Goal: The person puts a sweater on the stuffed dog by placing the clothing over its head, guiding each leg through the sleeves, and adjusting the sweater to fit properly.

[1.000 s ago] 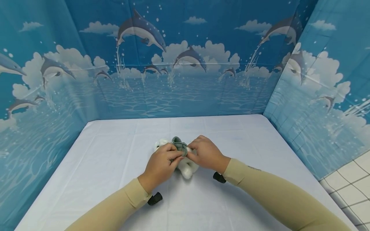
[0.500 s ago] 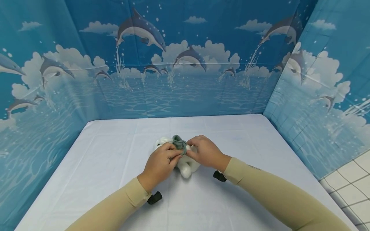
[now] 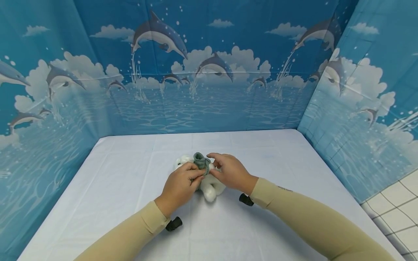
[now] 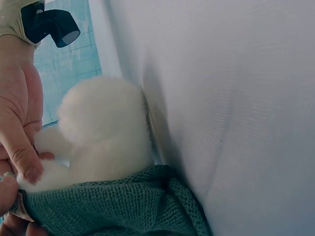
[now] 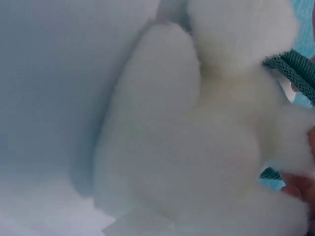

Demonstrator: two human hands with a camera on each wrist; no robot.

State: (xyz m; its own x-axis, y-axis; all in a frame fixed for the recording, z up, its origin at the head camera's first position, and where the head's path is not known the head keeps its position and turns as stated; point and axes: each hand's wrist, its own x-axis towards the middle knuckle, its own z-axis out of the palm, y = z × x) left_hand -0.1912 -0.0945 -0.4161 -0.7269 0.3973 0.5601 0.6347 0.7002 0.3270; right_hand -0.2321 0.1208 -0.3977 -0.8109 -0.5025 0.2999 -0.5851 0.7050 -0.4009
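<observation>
Two bare hands, left (image 3: 179, 185) and right (image 3: 230, 172), low in the centre of the head view. Close-fitting beige sleeves (image 3: 130, 233) down both forearms to the wrists, entering from the lower edge. Small dark marking (image 3: 285, 189) on the right sleeve. Black wrist cameras (image 3: 173, 224) strapped under each cuff; another at upper left of the left wrist view.

plush toy (image 3: 209, 188): fluffy white fur | scarf (image 3: 201, 161): green ribbed knit | tablecloth (image 3: 130, 174): smooth matt cloth

White fluffy plush toy (image 3: 209, 186), teal-green knitted scarf (image 3: 201, 162), pale white tablecloth (image 3: 130, 181), blue backdrop (image 3: 209, 72) — dolphins, clouds.
</observation>
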